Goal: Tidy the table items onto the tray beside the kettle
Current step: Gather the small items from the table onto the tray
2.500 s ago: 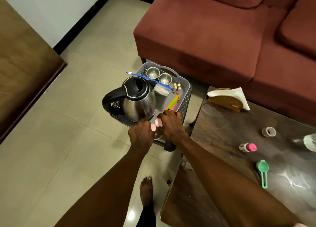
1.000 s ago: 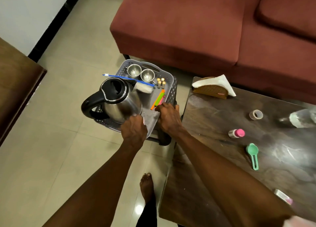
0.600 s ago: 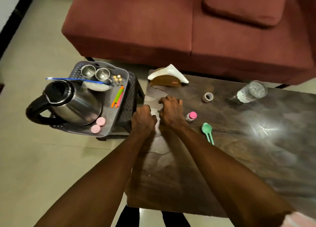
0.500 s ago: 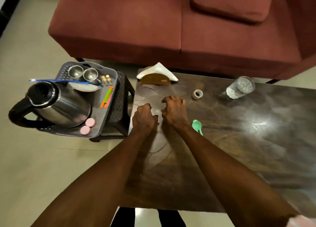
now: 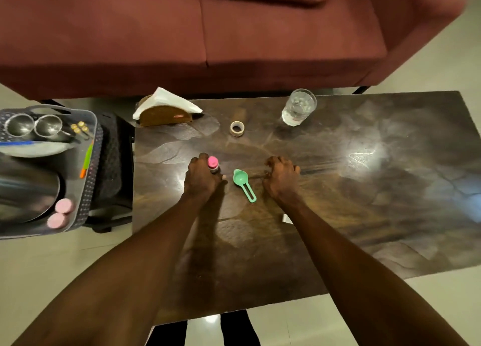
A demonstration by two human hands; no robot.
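On the dark wooden table (image 5: 364, 202) a small bottle with a pink cap (image 5: 213, 162) stands upright, and my left hand (image 5: 200, 176) is closed around it. A green plastic scoop (image 5: 241, 179) lies just right of that hand. My right hand (image 5: 281, 177) rests to the right of the scoop with its fingers curled and nothing in them. A tape roll (image 5: 236, 128) and a glass of water (image 5: 298, 107) sit farther back. The grey tray (image 5: 91, 179) with the steel kettle (image 5: 26, 189) is at the left edge.
A napkin holder (image 5: 164, 112) stands at the table's back left corner. The tray also holds two steel cups (image 5: 33, 124), two pink discs (image 5: 61, 213) and coloured sticks (image 5: 87, 159). A maroon sofa (image 5: 208, 33) runs behind the table. A small white item (image 5: 286, 218) peeks out beside my right forearm.
Both hands left the tray, where two pink discs now lie, and came over the table. My left hand has closed around the pink-capped bottle and my right hand has moved right of the scoop.
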